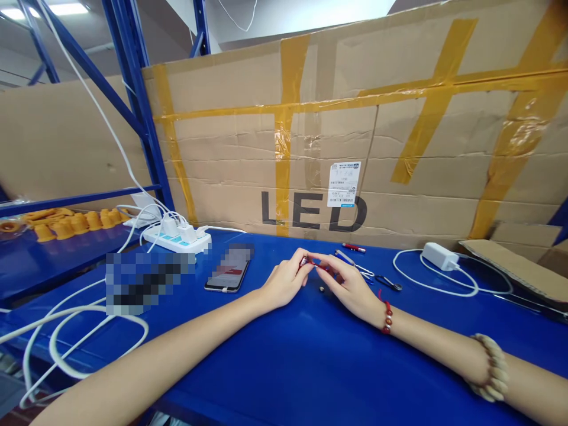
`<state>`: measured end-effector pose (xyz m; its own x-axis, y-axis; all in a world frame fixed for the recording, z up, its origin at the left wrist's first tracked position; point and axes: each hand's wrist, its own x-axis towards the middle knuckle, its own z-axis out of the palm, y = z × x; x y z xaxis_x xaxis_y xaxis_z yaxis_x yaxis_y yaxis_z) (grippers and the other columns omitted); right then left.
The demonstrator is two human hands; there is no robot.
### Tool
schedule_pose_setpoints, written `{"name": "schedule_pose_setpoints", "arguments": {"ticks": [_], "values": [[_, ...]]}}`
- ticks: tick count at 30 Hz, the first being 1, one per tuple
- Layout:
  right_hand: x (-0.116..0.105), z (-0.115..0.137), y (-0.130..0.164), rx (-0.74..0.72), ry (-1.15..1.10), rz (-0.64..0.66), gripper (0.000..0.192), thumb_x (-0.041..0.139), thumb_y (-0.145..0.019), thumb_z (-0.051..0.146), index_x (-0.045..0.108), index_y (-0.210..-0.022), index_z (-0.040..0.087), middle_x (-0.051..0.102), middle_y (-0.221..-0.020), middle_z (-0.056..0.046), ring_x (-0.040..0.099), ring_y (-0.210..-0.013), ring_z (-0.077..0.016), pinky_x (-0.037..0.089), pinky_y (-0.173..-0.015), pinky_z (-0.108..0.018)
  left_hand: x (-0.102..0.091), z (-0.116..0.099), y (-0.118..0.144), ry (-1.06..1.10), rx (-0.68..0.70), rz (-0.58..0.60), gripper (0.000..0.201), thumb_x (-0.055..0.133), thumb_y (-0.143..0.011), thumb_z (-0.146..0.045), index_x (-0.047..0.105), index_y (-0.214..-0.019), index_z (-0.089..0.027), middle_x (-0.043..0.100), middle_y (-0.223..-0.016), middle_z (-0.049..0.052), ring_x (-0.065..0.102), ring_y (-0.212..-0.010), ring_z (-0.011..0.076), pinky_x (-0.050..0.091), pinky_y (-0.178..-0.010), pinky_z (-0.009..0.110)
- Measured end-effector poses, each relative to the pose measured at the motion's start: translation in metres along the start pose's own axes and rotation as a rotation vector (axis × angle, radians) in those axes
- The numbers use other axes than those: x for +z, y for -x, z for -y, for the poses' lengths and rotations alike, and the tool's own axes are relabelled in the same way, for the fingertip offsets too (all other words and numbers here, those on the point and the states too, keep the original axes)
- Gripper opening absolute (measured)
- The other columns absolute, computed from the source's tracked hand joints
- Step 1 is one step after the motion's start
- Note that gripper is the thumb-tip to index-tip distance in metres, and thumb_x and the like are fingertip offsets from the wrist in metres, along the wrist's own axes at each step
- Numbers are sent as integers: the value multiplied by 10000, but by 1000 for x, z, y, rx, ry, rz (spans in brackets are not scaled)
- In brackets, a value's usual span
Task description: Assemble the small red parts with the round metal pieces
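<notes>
My left hand (284,283) and my right hand (350,285) meet over the blue table (284,361), fingertips pinching a thin red cord (316,264) stretched between them. A small dark bead (322,289) lies on the table just under the hands. My right wrist wears a red bead bracelet (387,316), and a pale bead bracelet (490,367) sits further up that arm.
A phone (228,273) lies left of my hands, a white power strip (177,236) with plugs behind it. Scissors (355,264), a red pen (354,247) and a white charger (439,255) lie right. White cables loop at the left. A taped cardboard wall (355,130) stands behind.
</notes>
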<state>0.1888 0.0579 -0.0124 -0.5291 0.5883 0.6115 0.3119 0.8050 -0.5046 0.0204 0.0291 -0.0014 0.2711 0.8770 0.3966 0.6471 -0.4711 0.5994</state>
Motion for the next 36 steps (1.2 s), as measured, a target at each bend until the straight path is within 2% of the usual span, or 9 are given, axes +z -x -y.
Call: {"name": "schedule_pose_setpoints", "arguments": {"ticks": [3,7,11,15,19,24,29,36], "values": [[0,1,0,14,-23,-12,366,384,-881,312,478,-1223,227,613,-995,-74,579,-794,-154,485,-671,-280,0,-1,1,-1,-6,14,187,288,-897,-351,417,-933,-220,514,-598,-68,518,-574,107,365,-605,216],[0,3,0,68,-47,-4,355,372,-885,304,489,-1208,217,627,-859,-49,577,-665,-124,475,-601,-246,-1,-2,1,-9,-10,48,199,290,-896,-377,406,-884,-216,516,-604,-66,524,-586,109,354,-597,216],[-1,4,0,82,-66,31,362,356,-892,281,466,-1230,213,579,-654,9,536,-552,-96,436,-546,-213,-1,0,0,-16,-25,90,217,303,-888,-413,399,-888,-219,525,-606,-70,537,-597,112,353,-599,214],[-1,4,-1,80,-92,30,358,334,-899,278,481,-1215,195,544,-595,23,521,-525,-89,414,-521,-202,1,2,-2,-51,-32,118,242,314,-879,-438,403,-900,-214,533,-607,-66,535,-582,115,349,-574,214],[-1,3,-2,88,-98,38,366,314,-905,300,496,-1204,190,560,-638,10,519,-518,-85,421,-523,-207,1,3,-3,-19,-14,105,234,284,-893,-401,408,-861,-206,523,-598,-64,533,-600,110,364,-608,215],[0,2,-3,65,-29,15,347,364,-890,329,501,-1197,243,604,-822,-21,527,-569,-94,441,-553,-232,1,3,-2,37,17,64,207,278,-896,-368,408,-897,-207,497,-571,-70,521,-601,105,378,-636,216],[1,0,-3,5,77,-37,346,371,-890,322,503,-1202,251,578,-826,-29,519,-610,-111,447,-584,-248,2,3,-3,44,10,44,223,282,-892,-373,421,-902,-199,502,-559,-69,507,-572,102,371,-612,214],[2,-3,-2,-13,169,-70,342,372,-893,290,490,-1214,271,550,-994,-44,525,-643,-98,459,-628,-252,3,5,-3,49,15,39,242,281,-895,-370,433,-986,-206,496,-538,-76,491,-531,95,355,-573,206]]}}
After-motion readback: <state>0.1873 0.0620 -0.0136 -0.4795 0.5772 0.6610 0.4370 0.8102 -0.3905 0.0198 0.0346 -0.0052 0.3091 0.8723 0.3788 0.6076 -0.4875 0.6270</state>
